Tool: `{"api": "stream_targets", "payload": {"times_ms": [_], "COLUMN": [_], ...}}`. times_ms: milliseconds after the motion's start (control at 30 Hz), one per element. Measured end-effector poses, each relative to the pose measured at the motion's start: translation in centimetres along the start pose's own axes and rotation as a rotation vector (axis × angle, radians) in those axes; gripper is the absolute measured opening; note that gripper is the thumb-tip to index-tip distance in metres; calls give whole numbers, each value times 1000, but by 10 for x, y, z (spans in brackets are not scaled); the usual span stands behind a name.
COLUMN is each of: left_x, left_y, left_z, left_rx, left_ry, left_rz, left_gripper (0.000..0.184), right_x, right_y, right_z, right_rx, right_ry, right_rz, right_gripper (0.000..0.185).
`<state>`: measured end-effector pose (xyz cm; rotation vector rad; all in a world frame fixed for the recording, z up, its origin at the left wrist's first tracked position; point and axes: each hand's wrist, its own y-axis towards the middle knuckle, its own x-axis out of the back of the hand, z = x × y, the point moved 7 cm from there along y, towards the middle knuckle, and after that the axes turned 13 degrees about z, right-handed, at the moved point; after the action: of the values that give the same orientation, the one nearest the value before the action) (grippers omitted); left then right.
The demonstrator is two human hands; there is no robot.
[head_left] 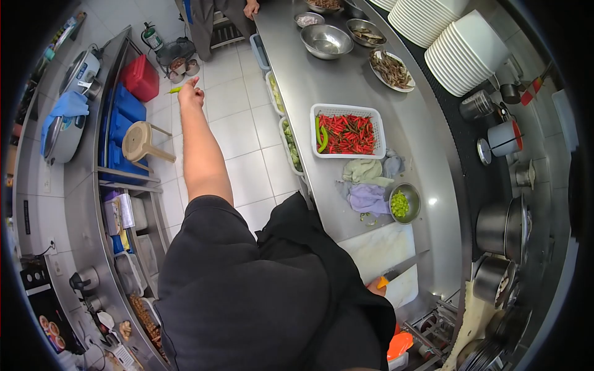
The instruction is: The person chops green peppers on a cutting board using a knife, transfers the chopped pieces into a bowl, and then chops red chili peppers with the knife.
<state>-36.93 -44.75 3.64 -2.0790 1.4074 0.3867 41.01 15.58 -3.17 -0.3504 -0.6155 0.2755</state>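
My left hand is stretched far out to the left over the floor, its fingers closed on a green chili that pokes out to the side. My right hand, partly hidden by my dark clothing, grips the orange handle of a knife at the white cutting board. Just beyond the board sits a metal bowl of chopped green pieces. Crumpled cloths lie beside it. A white basket holds red chilies, with green chilies at its left end.
Further up the steel counter stand a metal bowl and a plate of shrimp-like food. Stacked white dishes and pots line the right side. At left are a beige stool and a red bin. Another person's legs show at the top.
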Motion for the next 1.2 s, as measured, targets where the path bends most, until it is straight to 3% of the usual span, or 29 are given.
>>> {"api": "stream_targets", "payload": {"times_ms": [200,300,400,500,600,767,867,967,1033,1133,1200], "left_x": [11,11,-3,-7,-13,-98,-138,-169,-188,-203,-213], "left_y": [3,1,-16,-14,-19,-105,-165,-220,-244,-254,-265], "left_z": [11,14,13,17,17,73,148,198,213,223,224], "left_rx": [-33,-16,14,-13,-282,-350,-284,-66,-113,-125,-141], "left_ry": [-53,-41,-41,-67,241,904,983,932,1011,1227,1562], "left_rz": [-82,-50,-44,-49,-115,353,594,721,881,922,866], "left_gripper": [16,19,29,45,30,31,34,27,25,27,30], "right_x": [0,2,-1,1,0,-1,-1,-1,-1,-4,-4], "right_y": [-11,-6,-4,-9,-9,-9,-11,-8,-12,-17,-18], "right_z": [14,8,9,16,16,19,24,20,23,31,31], "right_rx": [-90,-18,57,-59,-79,-102,-95,-82,-72,-58,-38], "right_ry": [-4,-12,-17,-79,-47,-83,-120,-116,-98,-85,-116], "right_rz": [28,18,10,12,38,66,78,118,134,97,55], "right_gripper": [33,33,33,32,33,33,32,32,31,30,30]}}
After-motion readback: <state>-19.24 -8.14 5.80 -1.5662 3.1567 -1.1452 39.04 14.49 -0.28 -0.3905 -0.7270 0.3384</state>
